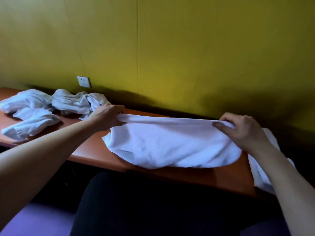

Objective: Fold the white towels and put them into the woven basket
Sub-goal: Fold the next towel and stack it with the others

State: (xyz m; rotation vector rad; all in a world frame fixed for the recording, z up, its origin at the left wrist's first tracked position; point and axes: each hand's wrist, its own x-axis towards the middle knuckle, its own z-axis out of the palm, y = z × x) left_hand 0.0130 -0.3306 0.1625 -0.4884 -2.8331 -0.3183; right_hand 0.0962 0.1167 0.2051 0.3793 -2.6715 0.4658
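In the middle of the frame, a white towel [170, 147] lies on the brown table [102, 155], and its far edge is stretched between two hands. The left hand [105, 119] pinches one end of this edge and the right hand [242, 132] pinches the other end, both with curled fingers. The rest of the cloth hangs loose and wrinkled toward the near table edge.

I judge the step is the first fold. To do it well, both hands should keep the edge tight and level, then lay it evenly on the opposite edge.

More crumpled towels [51, 106] wait at the left of the frame. The woven basket is not visible.
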